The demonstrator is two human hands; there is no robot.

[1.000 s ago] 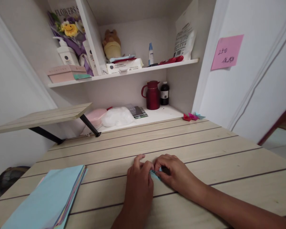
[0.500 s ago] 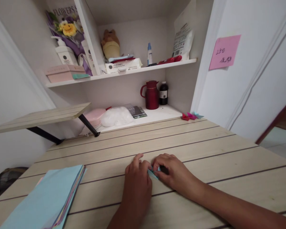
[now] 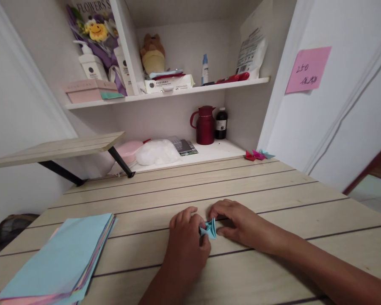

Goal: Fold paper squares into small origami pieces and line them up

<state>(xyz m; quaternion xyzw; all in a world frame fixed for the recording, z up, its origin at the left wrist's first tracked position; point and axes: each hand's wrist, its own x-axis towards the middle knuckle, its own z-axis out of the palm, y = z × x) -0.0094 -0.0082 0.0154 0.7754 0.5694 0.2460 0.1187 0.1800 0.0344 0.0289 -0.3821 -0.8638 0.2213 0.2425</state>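
Note:
My left hand [image 3: 186, 241] and my right hand [image 3: 238, 224] meet over the middle of a pale wooden table [image 3: 273, 199]. Between their fingertips they pinch a small folded piece of light blue paper [image 3: 208, 228], which stands up slightly off the table top. Both hands have their fingers curled onto the paper. A stack of coloured paper sheets [image 3: 60, 258], light blue on top, lies at the table's front left.
Three small folded paper pieces [image 3: 259, 155], red, pink and blue, sit at the far right edge of the table. Behind are white shelves with a red jug [image 3: 205, 125], a dark bottle [image 3: 221, 123], bottles and boxes. A pink note [image 3: 307, 70] hangs on the right wall.
The folded blue paper shows more between my fingers and stands more upright. My hands have drawn slightly apart around it. The camera has shifted a little.

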